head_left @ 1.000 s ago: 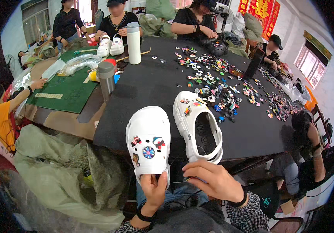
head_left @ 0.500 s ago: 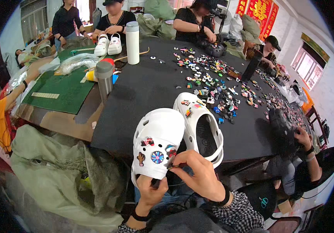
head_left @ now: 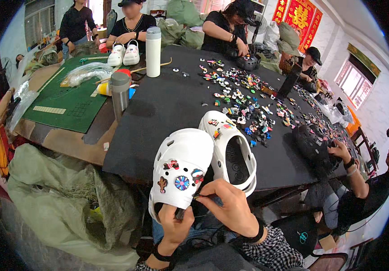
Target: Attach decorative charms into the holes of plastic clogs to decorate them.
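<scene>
At the lower centre of the frame, the left hand [head_left: 176,226] grips the heel end of a white clog [head_left: 181,174], fingers closed on it and holding it tilted over the table [head_left: 167,108] edge. The right hand [head_left: 230,205] pinches a thin tool at a hole near the charms [head_left: 182,182]. Just right lies a second white clog [head_left: 230,149]; loose charms [head_left: 248,104] scatter further up.

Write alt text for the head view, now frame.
A person's left hand holds up a white clog bearing several small charms, while the right hand pinches at its lower edge. A second white clog lies on the black table, with a scatter of colourful charms beyond and other people seated around.
</scene>
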{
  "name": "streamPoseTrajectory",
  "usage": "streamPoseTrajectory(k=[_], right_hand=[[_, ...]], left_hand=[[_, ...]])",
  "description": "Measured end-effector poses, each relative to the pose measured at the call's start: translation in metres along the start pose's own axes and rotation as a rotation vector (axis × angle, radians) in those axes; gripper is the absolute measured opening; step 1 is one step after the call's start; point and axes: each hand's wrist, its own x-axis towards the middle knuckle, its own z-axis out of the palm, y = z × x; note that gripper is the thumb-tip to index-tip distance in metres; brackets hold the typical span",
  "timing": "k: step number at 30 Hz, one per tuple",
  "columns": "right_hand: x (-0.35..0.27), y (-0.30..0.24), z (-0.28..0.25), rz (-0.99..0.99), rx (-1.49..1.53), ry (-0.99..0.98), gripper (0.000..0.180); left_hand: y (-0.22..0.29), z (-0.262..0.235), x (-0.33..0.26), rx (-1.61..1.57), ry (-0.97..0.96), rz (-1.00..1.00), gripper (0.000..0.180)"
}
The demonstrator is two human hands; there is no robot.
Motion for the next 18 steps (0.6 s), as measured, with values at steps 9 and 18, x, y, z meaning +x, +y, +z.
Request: streamPoseTrajectory(k=[9, 18], right_hand=[[0.007, -0.004, -0.005, 0.057, -0.027, -0.053, 0.019], [0.028, -0.008, -0.016, -0.113, -0.200, -0.276, 0.018]], left_hand=[[-0.008, -0.001, -0.005, -0.051, -0.018, -0.047, 0.024], [-0.008, -0.006, 0.000, -0.125, -0.061, -0.083, 0.024]])
